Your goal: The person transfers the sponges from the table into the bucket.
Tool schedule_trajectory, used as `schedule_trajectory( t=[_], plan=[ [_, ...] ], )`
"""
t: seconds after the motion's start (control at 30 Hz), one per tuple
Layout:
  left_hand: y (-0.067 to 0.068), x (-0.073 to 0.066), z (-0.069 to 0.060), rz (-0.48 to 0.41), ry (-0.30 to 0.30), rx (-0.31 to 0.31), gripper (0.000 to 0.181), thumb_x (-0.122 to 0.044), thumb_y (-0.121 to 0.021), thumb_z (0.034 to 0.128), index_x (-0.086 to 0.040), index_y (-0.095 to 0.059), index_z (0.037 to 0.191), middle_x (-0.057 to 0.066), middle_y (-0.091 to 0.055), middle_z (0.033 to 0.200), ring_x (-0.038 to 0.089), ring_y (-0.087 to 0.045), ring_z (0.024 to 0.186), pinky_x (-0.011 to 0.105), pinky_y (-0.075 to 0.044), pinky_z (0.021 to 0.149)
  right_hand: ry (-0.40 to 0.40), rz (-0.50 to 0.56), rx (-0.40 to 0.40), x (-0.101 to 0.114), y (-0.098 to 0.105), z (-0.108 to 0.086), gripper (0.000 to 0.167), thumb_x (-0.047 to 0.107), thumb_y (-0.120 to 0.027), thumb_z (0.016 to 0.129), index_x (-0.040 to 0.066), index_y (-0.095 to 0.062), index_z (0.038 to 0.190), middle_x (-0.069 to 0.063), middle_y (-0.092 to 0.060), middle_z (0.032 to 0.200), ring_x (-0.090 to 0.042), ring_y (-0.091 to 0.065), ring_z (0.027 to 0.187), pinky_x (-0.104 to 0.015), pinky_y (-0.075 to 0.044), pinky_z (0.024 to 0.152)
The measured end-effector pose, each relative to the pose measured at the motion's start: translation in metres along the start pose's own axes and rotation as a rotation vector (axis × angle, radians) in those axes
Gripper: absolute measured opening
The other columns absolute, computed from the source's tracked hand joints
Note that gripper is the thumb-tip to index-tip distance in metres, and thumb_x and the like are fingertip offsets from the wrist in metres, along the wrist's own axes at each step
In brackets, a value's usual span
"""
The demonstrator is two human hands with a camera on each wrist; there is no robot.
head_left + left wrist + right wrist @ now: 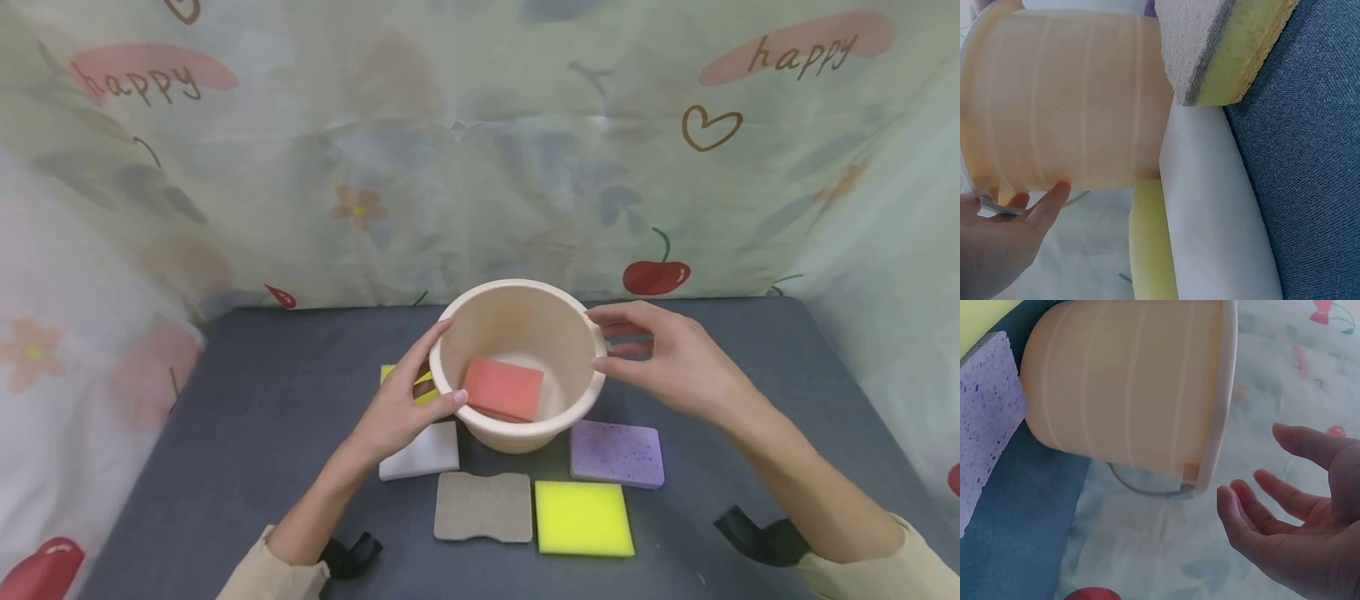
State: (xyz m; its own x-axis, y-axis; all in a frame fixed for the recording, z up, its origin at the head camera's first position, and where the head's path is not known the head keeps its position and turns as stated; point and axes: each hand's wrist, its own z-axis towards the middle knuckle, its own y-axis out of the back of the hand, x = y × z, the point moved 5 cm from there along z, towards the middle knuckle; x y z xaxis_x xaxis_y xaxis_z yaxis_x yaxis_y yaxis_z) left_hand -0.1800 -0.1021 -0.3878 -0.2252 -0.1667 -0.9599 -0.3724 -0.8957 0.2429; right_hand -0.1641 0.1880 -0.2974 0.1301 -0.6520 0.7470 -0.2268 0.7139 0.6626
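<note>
A cream plastic bucket (513,437) stands at the middle of the dark table, with a salmon-red sponge (504,388) lying inside it. My left hand (397,412) grips the bucket's left side at the rim; the thumb lies by the front edge and the fingers reach along the outer wall. On the other side, my right hand (667,354) is beside the rim, its fingers loosely bent and holding nothing. The right wrist view shows a gap between those fingers and the bucket. A thin wire handle (1147,487) hangs along the bucket's side.
In front of the bucket lie a white sponge (423,454), a grey sponge (483,508), a bright yellow sponge (583,518) and a purple sponge (617,454). Another yellow piece (386,372) shows partly behind my left hand. A patterned curtain (465,208) hangs behind the table.
</note>
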Motion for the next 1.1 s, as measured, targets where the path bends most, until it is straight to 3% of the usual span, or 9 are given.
schedule_trajectory(
  t=[0.47,0.67,0.9,1.1],
  plan=[
    [0.000,0.003,0.000,0.034,-0.010,-0.014,0.084,-0.016,-0.074,0.0892,-0.030,-0.026,0.157,-0.003,-0.025,0.160,0.027,-0.042,0.138,0.044,-0.045,0.103,0.062,-0.035,-0.017,-0.019,0.005,-0.013,0.053,0.032,-0.074,0.091,0.015,-0.057,0.138,-0.004,-0.059,0.135,-0.025,-0.058,0.120,-0.042,-0.053,0.093],
    [0.000,0.002,0.000,0.048,-0.015,-0.016,0.083,-0.017,-0.074,0.0891,-0.028,-0.028,0.157,0.000,-0.026,0.160,0.030,-0.045,0.136,0.044,-0.046,0.103,0.050,-0.051,-0.023,-0.032,0.006,-0.018,0.051,0.034,-0.073,0.091,0.017,-0.058,0.137,-0.002,-0.059,0.135,-0.024,-0.059,0.120,-0.039,-0.053,0.093],
    [0.001,0.002,0.001,0.062,-0.018,-0.028,0.084,-0.013,-0.073,0.0881,-0.028,-0.028,0.157,-0.001,-0.028,0.159,0.029,-0.047,0.134,0.048,-0.045,0.103,0.042,-0.054,-0.021,-0.049,0.008,-0.020,0.049,0.033,-0.073,0.092,0.021,-0.058,0.137,0.000,-0.059,0.135,-0.021,-0.059,0.119,-0.026,-0.053,0.088],
    [0.000,0.006,0.000,0.068,-0.016,-0.034,0.082,-0.015,-0.074,0.0887,-0.028,-0.029,0.157,-0.001,-0.028,0.159,0.028,-0.047,0.134,0.044,-0.047,0.102,0.032,-0.040,-0.006,-0.065,0.006,-0.022,0.051,0.032,-0.073,0.091,0.020,-0.057,0.138,0.000,-0.059,0.135,-0.019,-0.059,0.119,-0.026,-0.052,0.091]
  ],
)
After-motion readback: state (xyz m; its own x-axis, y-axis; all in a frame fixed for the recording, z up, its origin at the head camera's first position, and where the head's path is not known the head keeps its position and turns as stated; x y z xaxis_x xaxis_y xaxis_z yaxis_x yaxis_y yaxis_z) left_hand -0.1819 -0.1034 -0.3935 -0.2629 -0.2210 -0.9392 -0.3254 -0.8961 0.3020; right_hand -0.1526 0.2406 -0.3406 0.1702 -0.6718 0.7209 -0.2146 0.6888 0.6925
